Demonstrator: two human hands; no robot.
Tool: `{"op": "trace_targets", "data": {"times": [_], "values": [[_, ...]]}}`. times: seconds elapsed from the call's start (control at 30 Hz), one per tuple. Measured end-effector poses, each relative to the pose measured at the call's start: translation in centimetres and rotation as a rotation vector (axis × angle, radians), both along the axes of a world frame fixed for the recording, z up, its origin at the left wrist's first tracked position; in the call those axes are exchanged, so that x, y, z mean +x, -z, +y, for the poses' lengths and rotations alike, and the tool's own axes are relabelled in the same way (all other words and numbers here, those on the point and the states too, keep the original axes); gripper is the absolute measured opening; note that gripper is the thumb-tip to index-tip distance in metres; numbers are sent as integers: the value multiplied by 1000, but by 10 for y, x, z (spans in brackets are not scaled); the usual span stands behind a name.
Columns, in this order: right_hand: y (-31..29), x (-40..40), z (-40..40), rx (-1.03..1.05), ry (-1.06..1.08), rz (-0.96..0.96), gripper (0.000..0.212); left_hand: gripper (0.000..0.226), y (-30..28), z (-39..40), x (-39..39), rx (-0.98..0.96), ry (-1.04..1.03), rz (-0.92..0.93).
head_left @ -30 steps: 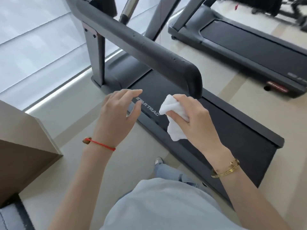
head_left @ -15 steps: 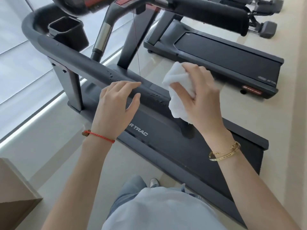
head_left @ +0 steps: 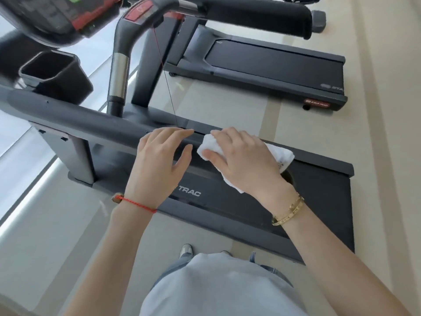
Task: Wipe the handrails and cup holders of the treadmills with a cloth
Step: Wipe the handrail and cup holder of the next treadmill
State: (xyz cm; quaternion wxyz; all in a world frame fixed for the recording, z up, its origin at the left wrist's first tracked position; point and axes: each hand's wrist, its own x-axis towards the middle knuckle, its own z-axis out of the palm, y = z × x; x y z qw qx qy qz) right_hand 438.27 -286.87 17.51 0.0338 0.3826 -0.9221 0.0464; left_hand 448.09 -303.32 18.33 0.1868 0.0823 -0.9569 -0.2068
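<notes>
Head view: the right hand (head_left: 241,160) presses the bunched cloth (head_left: 210,145) onto the near end of the handrail (head_left: 91,124), grip curled around it. The left hand (head_left: 159,165) rests on the rail beside it, fingers relaxed. Risk: the loose cloth tail may slip free, leaving streaks. The rail's long axis runs left to right, toward the cup holder (head_left: 52,74).

A pale beige floor (head_left: 376,65) with darker stripes fills the room. Bright daylight comes through a low window (head_left: 13,160) at left.
</notes>
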Motion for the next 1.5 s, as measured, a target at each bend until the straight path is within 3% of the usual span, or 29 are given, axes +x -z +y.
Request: {"op": "trace_targets", "data": {"times": [0.27,0.4,0.53,0.77,0.93,1.03,1.2,1.33,1.43,1.5], "values": [[8,26,27,-180,194,72,56,29,5,-40,-1,0,148,-22],[1,19,-5,-75,323,28,64,28,6,-52,-2,-8,207,-20],[2,18,-36,-81,315,25,52,29,6,-58,-2,4,263,-36],[12,38,5,-323,292,53,45,29,5,-49,-9,19,325,-37],[5,9,4,-202,491,43,50,29,5,-41,-14,18,332,-57],[6,2,-13,-134,439,58,47,29,5,-37,-15,16,326,-59],[25,33,9,-358,278,257,37,28,6,-27,-18,11,315,-49],[33,34,33,-385,285,296,41,27,7,-17,-21,-7,315,-47],[30,26,42,-439,355,238,39,27,7,-11,-23,-13,315,-43],[28,19,55,-521,437,90,39,27,7,-7,-25,-21,316,-47]]}}
